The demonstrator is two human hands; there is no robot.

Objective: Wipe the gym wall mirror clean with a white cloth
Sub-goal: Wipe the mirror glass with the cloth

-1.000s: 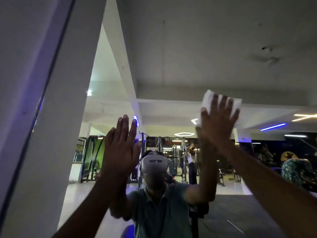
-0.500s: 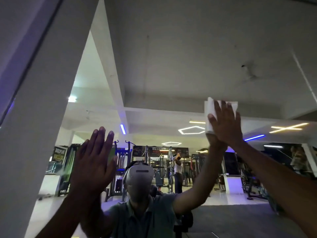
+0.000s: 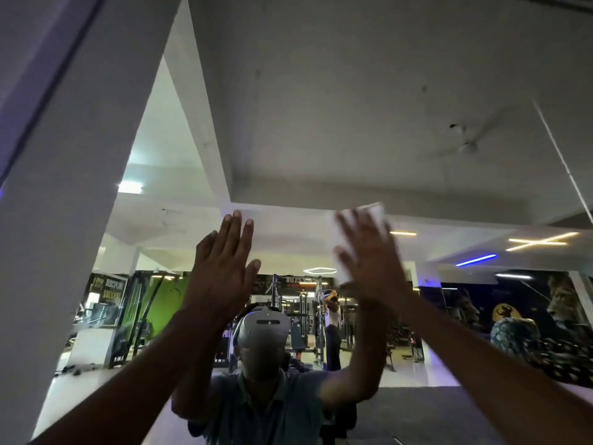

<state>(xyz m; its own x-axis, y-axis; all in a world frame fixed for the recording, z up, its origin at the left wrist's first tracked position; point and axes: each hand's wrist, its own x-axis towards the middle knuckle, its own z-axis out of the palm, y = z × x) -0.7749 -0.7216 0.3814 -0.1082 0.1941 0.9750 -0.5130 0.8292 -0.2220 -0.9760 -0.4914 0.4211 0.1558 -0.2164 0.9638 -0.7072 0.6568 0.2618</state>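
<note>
The wall mirror (image 3: 353, 107) fills most of the view and reflects the gym ceiling, machines and me. My right hand (image 3: 369, 255) is raised high with straight, spread fingers and presses a white cloth (image 3: 375, 213) flat against the glass; the hand is motion-blurred and covers most of the cloth. My left hand (image 3: 221, 268) lies flat on the mirror to the left, fingers straight, holding nothing.
A white pillar or wall edge (image 3: 64, 187) borders the mirror on the left. A thin vertical seam (image 3: 561, 159) runs down the glass at the upper right. Gym machines and a second person show only as reflections.
My right hand has slid the cloth leftward across the glass, toward the middle. The left hand now lies higher and further right on the mirror, closer to the right hand.
</note>
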